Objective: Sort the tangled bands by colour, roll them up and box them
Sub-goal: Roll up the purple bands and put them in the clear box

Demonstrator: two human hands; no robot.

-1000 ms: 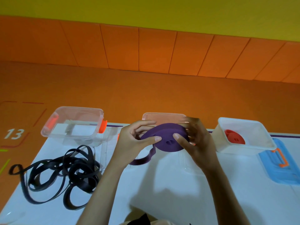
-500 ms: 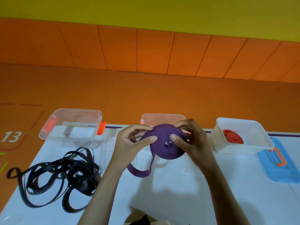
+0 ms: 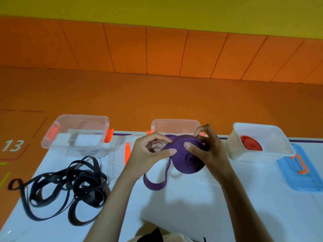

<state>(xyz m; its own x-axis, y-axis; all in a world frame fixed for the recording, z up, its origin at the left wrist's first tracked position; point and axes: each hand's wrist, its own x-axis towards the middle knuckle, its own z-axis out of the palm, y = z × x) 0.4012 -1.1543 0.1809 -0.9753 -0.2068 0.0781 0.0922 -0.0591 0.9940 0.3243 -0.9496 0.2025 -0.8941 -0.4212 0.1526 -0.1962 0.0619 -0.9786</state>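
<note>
**Pose of the two arms and grips.** The left forearm [image 3: 111,203] and right forearm [image 3: 243,203] are bare. They are extended forward from the lower edge of the view and angled inward, so that the grips meet in front of the body. The left grip [image 3: 150,154] is closed on a purple band roll [image 3: 190,165]. The left thumb [image 3: 170,152] is laid against the roll's near face, the index finger is arched over its top, and the remaining fingers are curled behind. To its right, the right grip [image 3: 208,151] is clamped on the same roll. The right thumb [image 3: 188,146] is pressed on the near face and the fingers are bent over the far edge. The two thumb tips are set just beside each other.
</note>
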